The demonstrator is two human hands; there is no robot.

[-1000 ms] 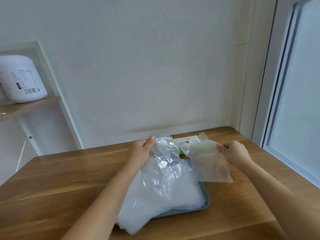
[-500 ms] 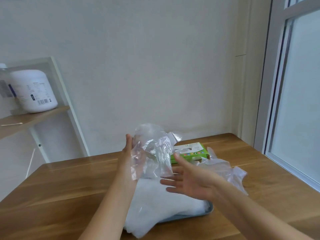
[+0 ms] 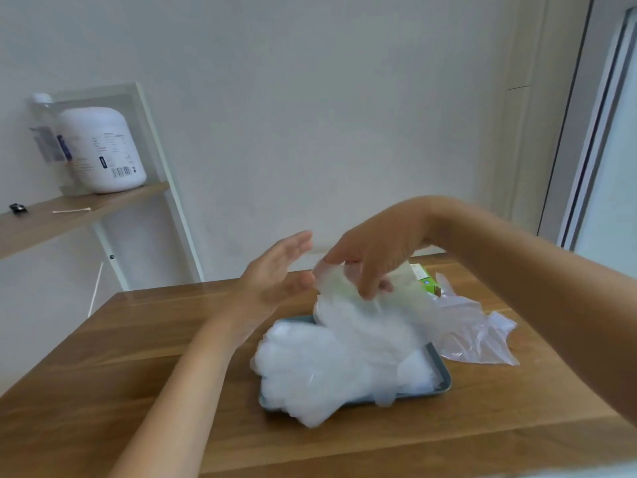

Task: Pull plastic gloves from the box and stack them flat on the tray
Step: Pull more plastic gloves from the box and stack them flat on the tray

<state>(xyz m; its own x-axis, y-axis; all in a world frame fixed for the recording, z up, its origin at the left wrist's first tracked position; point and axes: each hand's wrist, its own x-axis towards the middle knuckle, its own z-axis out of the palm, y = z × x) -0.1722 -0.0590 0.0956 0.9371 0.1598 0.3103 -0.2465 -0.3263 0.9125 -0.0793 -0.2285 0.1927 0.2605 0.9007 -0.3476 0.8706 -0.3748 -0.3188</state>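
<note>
Broadly, the wooden table (image 3: 138,374) fills the lower view, with a wooden shelf (image 3: 69,219) on a white frame standing off to my left against the wall. Near the middle of the table sits the blue-grey tray (image 3: 444,381), and a thick pile of clear plastic gloves (image 3: 327,367) lies flat on it, the glove fingers spilling over the tray's near edge.

Above the far end of that pile hangs one more glove (image 3: 344,305), its lower part draping down onto the pile. Another loose glove (image 3: 475,332) lies crumpled on the table just beside the tray's right edge.

On the shelf stands a white jug (image 3: 103,150) with a clear bottle (image 3: 46,132) beside it.

My right hand (image 3: 375,250) reaches in from the right, above the tray's far end, fingers bent downward and gripping the upper end of the hanging glove. My left hand (image 3: 272,274) holds nothing: fingers straight and together, palm turned toward the glove, just beside its edge; whether the thumb touches the plastic I cannot tell.

Behind my right hand, the green glove box (image 3: 425,279) sits on the table, mostly hidden. A cotton swab (image 3: 71,211) lies on the shelf.
</note>
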